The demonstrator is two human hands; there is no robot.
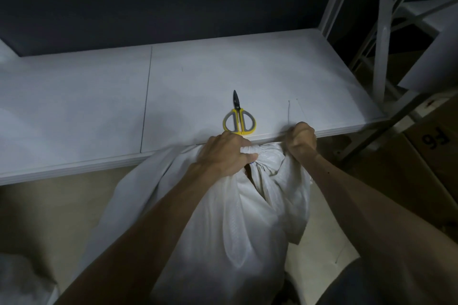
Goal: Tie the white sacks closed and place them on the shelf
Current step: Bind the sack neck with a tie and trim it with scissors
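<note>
**White sack gripped at shelf edge**

Neck bunched against front edge. Left hand fingers curled round gathered neck; right hand clenched on fabric just beside. Yellow-handled scissors just past edge, wide shelf surface beyond.

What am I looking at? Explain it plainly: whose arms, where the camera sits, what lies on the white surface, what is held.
No machine here: these are a person's two bare hands. The single picture comes from a camera worn on the head, looking down. The left hand grips the bunched neck of a white sack just below the front edge of the white shelf; the right hand grips the sack's mouth beside it. On the shelf lie closed yellow-handled scissors and a thin string.
</note>
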